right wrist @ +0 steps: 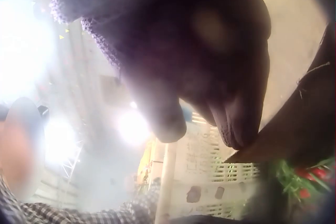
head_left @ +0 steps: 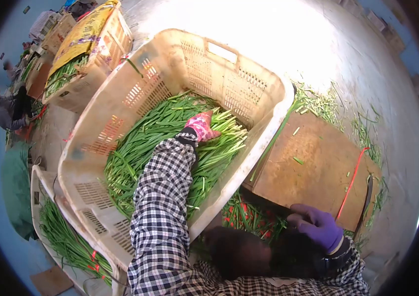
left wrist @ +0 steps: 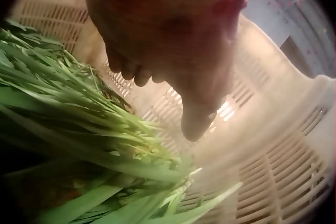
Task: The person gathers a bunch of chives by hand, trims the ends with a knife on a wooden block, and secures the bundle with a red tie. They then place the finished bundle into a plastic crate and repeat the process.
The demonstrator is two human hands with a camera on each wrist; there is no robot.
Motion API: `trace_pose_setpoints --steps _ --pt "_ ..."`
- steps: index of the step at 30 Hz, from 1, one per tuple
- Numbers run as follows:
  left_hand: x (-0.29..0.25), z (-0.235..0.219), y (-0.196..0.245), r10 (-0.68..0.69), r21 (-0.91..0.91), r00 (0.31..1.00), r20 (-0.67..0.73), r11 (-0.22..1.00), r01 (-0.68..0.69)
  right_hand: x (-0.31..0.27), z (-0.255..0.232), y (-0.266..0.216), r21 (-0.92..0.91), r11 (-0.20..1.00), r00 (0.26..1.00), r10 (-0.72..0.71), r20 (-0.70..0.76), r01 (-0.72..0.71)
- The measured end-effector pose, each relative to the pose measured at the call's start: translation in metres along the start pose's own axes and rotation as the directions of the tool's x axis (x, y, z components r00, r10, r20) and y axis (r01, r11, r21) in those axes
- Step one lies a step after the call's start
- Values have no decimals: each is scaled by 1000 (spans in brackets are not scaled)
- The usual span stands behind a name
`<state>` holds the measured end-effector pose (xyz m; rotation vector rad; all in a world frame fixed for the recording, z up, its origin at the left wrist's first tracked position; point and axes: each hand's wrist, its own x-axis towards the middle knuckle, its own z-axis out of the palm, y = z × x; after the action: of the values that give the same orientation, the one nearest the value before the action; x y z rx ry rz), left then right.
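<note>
My left hand [head_left: 201, 126], in a pink-patterned glove, reaches into a large white plastic crate [head_left: 263, 71]. It is over a heap of long green chive-like stalks [head_left: 148, 118] with pale cut ends. In the left wrist view its fingers [left wrist: 126, 69] and thumb are spread apart, with no stalk between them. My right hand [head_left: 318, 226], in a purple glove, is at the near edge of a brown board [head_left: 313, 153]. Its fingertips [right wrist: 233, 142] overlap the board's edge in the right wrist view, and the thumb stands apart from them.
Under the board's near side lie more greens with red ties [head_left: 244, 214]. A red string [head_left: 351, 182] crosses the board. Cut scraps [head_left: 323, 101] litter the floor behind it. Another crate of tied greens [head_left: 66, 237] stands at lower left. Farther left are a yellow-covered crate [head_left: 79, 34] and a person [head_left: 5, 111].
</note>
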<state>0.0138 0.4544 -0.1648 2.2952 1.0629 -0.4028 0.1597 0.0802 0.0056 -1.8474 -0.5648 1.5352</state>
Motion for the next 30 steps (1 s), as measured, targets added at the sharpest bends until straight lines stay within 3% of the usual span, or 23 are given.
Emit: trace_pose_setpoints --steps 2,3,7,8,10,12,14,16,17,18,20,21,23,25,26,28,29,30 --pt "32 13 -8 -61 -20 998 20 998 61 7 2 -1 -36 999 996 1 90 2" --pt "41 17 -10 -82 -57 996 -44 995 80 11 3 1 -60 998 995 -2 101 9" --pt "41 34 8 180 -138 977 -115 971 -195 19 1 -4 -127 992 993 -8 118 23" --pt "32 43 17 207 -232 968 -141 944 -236 19 0 -4 -137 990 994 -12 107 27" --pt "16 64 27 305 35 951 -50 952 -304 22 1 0 -144 989 994 -12 106 28" --pt "8 74 24 249 29 967 60 968 -251 23 1 5 -195 979 994 -44 100 63" --pt "8 105 22 256 245 963 -79 942 -230 24 2 4 -222 972 993 -51 105 73" --pt "16 122 24 158 436 977 -141 896 -82 25 4 1 -249 965 993 -54 102 78" --pt "29 143 14 193 505 945 -263 862 -35 25 6 -1 -287 954 993 -61 102 89" --pt "36 149 12 194 503 945 -263 864 -37 25 7 -3 -323 941 992 -68 102 98" --pt "54 151 13 44 487 986 -163 872 42 28 7 0 -340 936 994 -69 90 96" --pt "54 152 11 149 507 954 -260 862 4 27 8 1 -356 930 994 -63 86 90" --pt "62 140 7 20 241 981 -192 970 27 27 9 -5 -363 929 996 -48 76 73" --pt "52 113 0 -85 23 992 -93 996 88 27 10 -7 -367 928 997 -45 69 68" --pt "28 80 4 -52 -81 998 -25 995 49 27 10 -6 -316 946 997 -51 66 69" --pt "30 93 -34 -8 -478 988 -153 876 -67 28 8 -7 -262 962 996 -58 69 74" --pt "29 101 -50 62 -474 942 -330 852 -222 30 7 -11 -53 998 999 -24 34 26" --pt "6 77 -46 19 -622 962 -273 759 -192 34 4 -17 156 988 1000 15 13 -17"
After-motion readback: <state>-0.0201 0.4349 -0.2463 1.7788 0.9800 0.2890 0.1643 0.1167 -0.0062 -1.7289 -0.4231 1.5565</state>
